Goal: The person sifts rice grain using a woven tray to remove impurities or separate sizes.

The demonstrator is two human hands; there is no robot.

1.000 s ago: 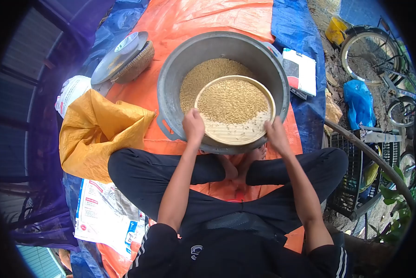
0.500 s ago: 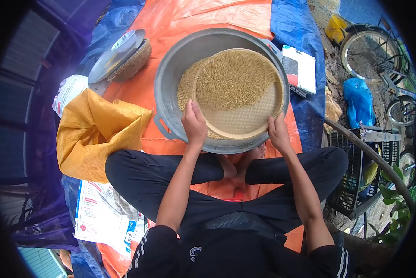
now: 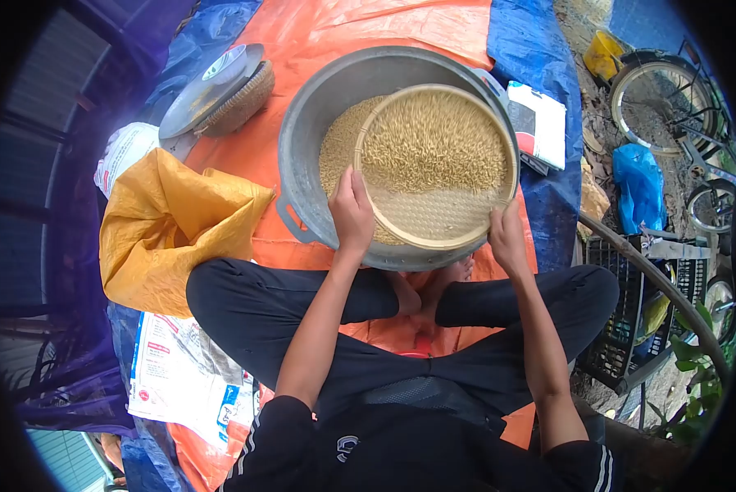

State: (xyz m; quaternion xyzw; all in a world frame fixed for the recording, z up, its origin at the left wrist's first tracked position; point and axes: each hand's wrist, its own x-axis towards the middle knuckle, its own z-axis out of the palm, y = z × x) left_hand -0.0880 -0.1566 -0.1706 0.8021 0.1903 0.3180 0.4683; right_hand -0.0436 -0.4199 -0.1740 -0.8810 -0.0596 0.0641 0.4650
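Holds a round, shallow, pale woven tray (image 3: 443,218) over the right-hand part of a large, round, grey metal pot (image 3: 312,102), one hand to each side of the near rim. With left hand (image 3: 352,215), clasps the near-left rim; fingers (image 3: 356,184) closed on the edge, with no visible opening between fingers and rim. With right hand (image 3: 509,244), clasps the near-right rim; fingers (image 3: 501,220) likewise closed, tips at the edge. Cannot tell finger placement beneath the tray. Relative to fingers: tray extends between and beyond both sets, away from the body.

Observe golden-brown grain (image 3: 446,152) massed in the middle and far parts of the tray, blurred toward the far rim; bare weave exposed along the near part, between the hands. Note more golden-brown grain (image 3: 340,141) inside the pot, below and left of the tray.

Surroundings: pot on orange tarp (image 3: 302,25), just beyond crossed legs in dark trousers (image 3: 261,299). To the left, record a crumpled yellow-orange sack (image 3: 151,246) and, farther out, a tilted grey disc (image 3: 192,107) against a woven basket (image 3: 249,107). Right of the pot, record a white, black and red printed packet (image 3: 544,123) near blue tarp (image 3: 548,213).
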